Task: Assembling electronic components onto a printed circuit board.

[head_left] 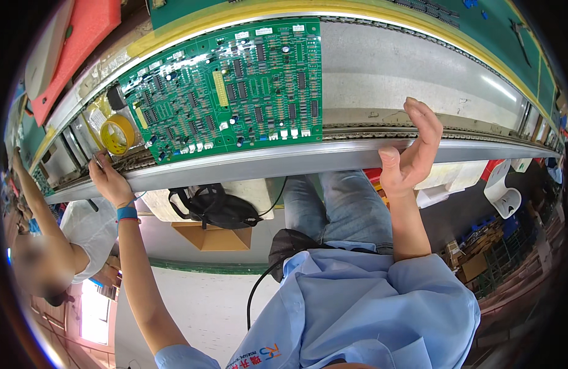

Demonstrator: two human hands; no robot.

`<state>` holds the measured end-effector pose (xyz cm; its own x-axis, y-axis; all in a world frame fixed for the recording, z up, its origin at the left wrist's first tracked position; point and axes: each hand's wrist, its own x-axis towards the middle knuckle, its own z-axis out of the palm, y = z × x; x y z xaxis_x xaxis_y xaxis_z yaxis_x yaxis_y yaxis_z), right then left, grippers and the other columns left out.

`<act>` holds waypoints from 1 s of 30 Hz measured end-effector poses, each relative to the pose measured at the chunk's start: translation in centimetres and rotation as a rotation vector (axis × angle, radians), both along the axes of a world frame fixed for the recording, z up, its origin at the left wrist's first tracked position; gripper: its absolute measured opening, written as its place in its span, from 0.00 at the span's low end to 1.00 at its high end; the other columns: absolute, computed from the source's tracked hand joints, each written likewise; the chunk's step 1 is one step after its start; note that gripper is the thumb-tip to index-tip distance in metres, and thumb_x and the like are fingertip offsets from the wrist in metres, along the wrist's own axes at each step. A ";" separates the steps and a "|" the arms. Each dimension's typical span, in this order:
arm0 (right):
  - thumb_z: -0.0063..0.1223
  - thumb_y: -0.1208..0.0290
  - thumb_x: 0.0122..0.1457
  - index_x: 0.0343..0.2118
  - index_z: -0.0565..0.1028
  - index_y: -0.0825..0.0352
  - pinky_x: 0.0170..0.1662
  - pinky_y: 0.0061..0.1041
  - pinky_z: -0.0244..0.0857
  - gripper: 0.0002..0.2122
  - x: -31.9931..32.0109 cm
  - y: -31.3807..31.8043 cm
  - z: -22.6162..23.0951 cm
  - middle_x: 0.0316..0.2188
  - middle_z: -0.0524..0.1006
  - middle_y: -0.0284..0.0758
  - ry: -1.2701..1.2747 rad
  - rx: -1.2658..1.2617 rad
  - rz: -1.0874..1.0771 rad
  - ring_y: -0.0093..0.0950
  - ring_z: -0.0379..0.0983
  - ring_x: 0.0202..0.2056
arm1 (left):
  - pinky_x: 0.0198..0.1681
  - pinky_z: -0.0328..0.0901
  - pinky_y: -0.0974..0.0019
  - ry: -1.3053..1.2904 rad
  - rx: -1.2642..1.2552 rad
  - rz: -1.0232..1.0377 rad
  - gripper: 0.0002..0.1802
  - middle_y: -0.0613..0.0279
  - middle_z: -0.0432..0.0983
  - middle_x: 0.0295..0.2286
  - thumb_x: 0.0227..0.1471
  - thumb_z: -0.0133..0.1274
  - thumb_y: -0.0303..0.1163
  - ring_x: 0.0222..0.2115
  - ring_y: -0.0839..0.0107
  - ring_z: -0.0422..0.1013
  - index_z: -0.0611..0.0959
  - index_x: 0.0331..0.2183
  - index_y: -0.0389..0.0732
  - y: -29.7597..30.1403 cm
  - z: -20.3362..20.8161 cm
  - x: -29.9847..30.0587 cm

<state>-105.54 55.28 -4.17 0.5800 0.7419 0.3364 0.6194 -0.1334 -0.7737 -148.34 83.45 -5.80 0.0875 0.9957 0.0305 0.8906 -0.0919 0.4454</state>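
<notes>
A large green circuit board (250, 123) packed with chips, resistors and white connectors lies across the conveyor, left of the middle. My left hand (110, 182) is at the near rail, left of the board and below the roll of yellow tape (117, 134). Its fingertips are pinched together; a thin, small thing seems to show at them, too small to name. Over the near rail to the board's right, my right hand (413, 150) is raised with fingers stretched and thumb apart. It holds nothing and does not touch the board. A blue band circles my left wrist.
The metal conveyor rail (247, 161) runs across in front of me, with chains along both sides. Beyond it is a green bench with pliers (520, 42). A red foam sheet (81, 52) stands far left. Another person (90, 234) works at the left. A black bag (216, 206) is below the rail.
</notes>
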 end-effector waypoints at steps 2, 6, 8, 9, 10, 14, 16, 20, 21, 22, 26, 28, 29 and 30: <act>0.57 0.54 0.52 0.46 0.69 0.72 0.47 0.31 0.61 0.27 0.2 0.0 0.1 0.44 0.69 0.45 0.000 -0.010 0.006 0.37 0.67 0.45 | 0.42 0.62 0.66 0.334 0.103 -0.213 0.11 0.57 0.74 0.35 0.59 0.43 0.31 0.36 0.66 0.69 0.77 0.36 0.34 0.4 0.4 0.7; 0.57 0.55 0.52 0.47 0.69 0.72 0.47 0.31 0.62 0.26 -0.1 0.1 0.2 0.44 0.69 0.46 0.018 -0.014 0.014 0.37 0.67 0.45 | 0.42 0.62 0.65 0.173 0.054 -0.226 0.11 0.57 0.73 0.35 0.58 0.43 0.30 0.36 0.66 0.69 0.76 0.36 0.33 0.6 0.2 0.1; 0.57 0.55 0.51 0.47 0.69 0.71 0.47 0.32 0.62 0.26 -0.2 0.0 0.2 0.44 0.69 0.46 0.036 -0.016 0.013 0.37 0.67 0.45 | 0.42 0.62 0.67 0.037 0.016 -0.189 0.11 0.58 0.73 0.35 0.59 0.42 0.30 0.35 0.69 0.68 0.76 0.36 0.33 0.6 0.0 -0.3; 0.57 0.56 0.51 0.47 0.69 0.71 0.47 0.32 0.62 0.26 -0.2 -0.1 0.1 0.44 0.69 0.46 0.053 -0.019 0.012 0.37 0.67 0.45 | 0.42 0.62 0.67 0.039 0.017 -0.187 0.11 0.58 0.73 0.35 0.59 0.42 0.30 0.35 0.69 0.68 0.76 0.36 0.33 0.6 -0.1 -0.3; 0.57 0.56 0.51 0.47 0.69 0.71 0.47 0.32 0.62 0.26 -0.1 -0.1 0.1 0.44 0.69 0.46 0.055 -0.017 0.014 0.37 0.67 0.45 | 0.43 0.62 0.68 -0.015 -0.024 -0.150 0.11 0.59 0.73 0.35 0.60 0.42 0.30 0.36 0.71 0.68 0.76 0.36 0.33 0.6 -0.1 -0.3; 0.57 0.56 0.52 0.47 0.68 0.71 0.47 0.32 0.62 0.26 0.0 -0.2 0.1 0.44 0.69 0.46 0.039 -0.039 0.032 0.38 0.67 0.45 | 0.44 0.61 0.72 -0.120 -0.103 -0.068 0.13 0.61 0.73 0.35 0.61 0.41 0.32 0.37 0.75 0.67 0.76 0.37 0.33 0.3 -0.3 0.0; 0.57 0.56 0.52 0.47 0.68 0.71 0.47 0.32 0.62 0.26 -0.1 -0.1 0.1 0.44 0.69 0.46 0.048 -0.039 0.030 0.38 0.67 0.45 | 0.45 0.61 0.72 -0.127 -0.114 -0.058 0.13 0.61 0.73 0.35 0.61 0.41 0.33 0.38 0.75 0.67 0.76 0.37 0.33 0.4 -0.3 -0.5; 0.56 0.56 0.52 0.47 0.68 0.71 0.47 0.32 0.62 0.25 -0.1 -0.1 0.0 0.44 0.69 0.46 0.040 -0.037 0.030 0.38 0.67 0.44 | 0.46 0.61 0.71 -0.162 -0.137 -0.034 0.14 0.61 0.74 0.35 0.61 0.42 0.34 0.38 0.75 0.67 0.76 0.37 0.34 0.3 -0.4 -0.7; 0.56 0.56 0.53 0.47 0.68 0.71 0.47 0.32 0.62 0.25 -0.1 -0.1 0.0 0.44 0.69 0.46 0.033 -0.033 0.030 0.38 0.67 0.44 | 0.46 0.61 0.71 -0.159 -0.135 -0.032 0.14 0.61 0.74 0.35 0.61 0.42 0.34 0.38 0.75 0.67 0.76 0.37 0.34 0.3 -0.4 -0.6; 0.56 0.56 0.53 0.47 0.68 0.71 0.47 0.32 0.62 0.25 -0.1 -0.1 0.0 0.44 0.69 0.46 0.035 -0.031 0.032 0.38 0.67 0.44 | 0.46 0.61 0.71 -0.164 -0.129 -0.034 0.14 0.61 0.74 0.35 0.61 0.42 0.35 0.37 0.75 0.67 0.76 0.37 0.34 0.2 -0.5 -0.5; 0.55 0.55 0.53 0.47 0.69 0.71 0.46 0.32 0.62 0.25 0.0 -0.1 0.1 0.44 0.69 0.46 0.020 -0.045 0.038 0.37 0.67 0.44 | 0.45 0.60 0.70 -0.153 -0.123 -0.056 0.14 0.61 0.74 0.34 0.61 0.42 0.35 0.37 0.74 0.68 0.77 0.37 0.34 0.4 -0.5 -0.7; 0.55 0.54 0.53 0.47 0.69 0.71 0.46 0.32 0.62 0.26 -0.1 0.0 0.0 0.44 0.69 0.46 0.020 -0.043 0.041 0.37 0.67 0.44 | 0.45 0.60 0.70 -0.139 -0.116 -0.051 0.14 0.60 0.74 0.34 0.61 0.42 0.35 0.37 0.74 0.68 0.77 0.37 0.34 0.4 -0.5 -0.9; 0.56 0.54 0.53 0.47 0.69 0.71 0.46 0.32 0.62 0.26 -0.2 0.0 0.1 0.44 0.69 0.46 0.030 -0.048 0.036 0.37 0.67 0.44 | 0.45 0.60 0.70 -0.125 -0.111 -0.046 0.14 0.60 0.74 0.34 0.60 0.42 0.35 0.36 0.73 0.68 0.77 0.37 0.35 0.4 -0.5 -1.0; 0.56 0.54 0.53 0.47 0.69 0.71 0.46 0.32 0.62 0.26 -0.3 0.0 0.1 0.44 0.69 0.46 0.040 -0.054 0.031 0.37 0.67 0.44 | 0.45 0.60 0.70 -0.125 -0.110 -0.044 0.14 0.60 0.74 0.34 0.60 0.42 0.35 0.36 0.73 0.68 0.77 0.37 0.35 0.4 -0.5 -0.9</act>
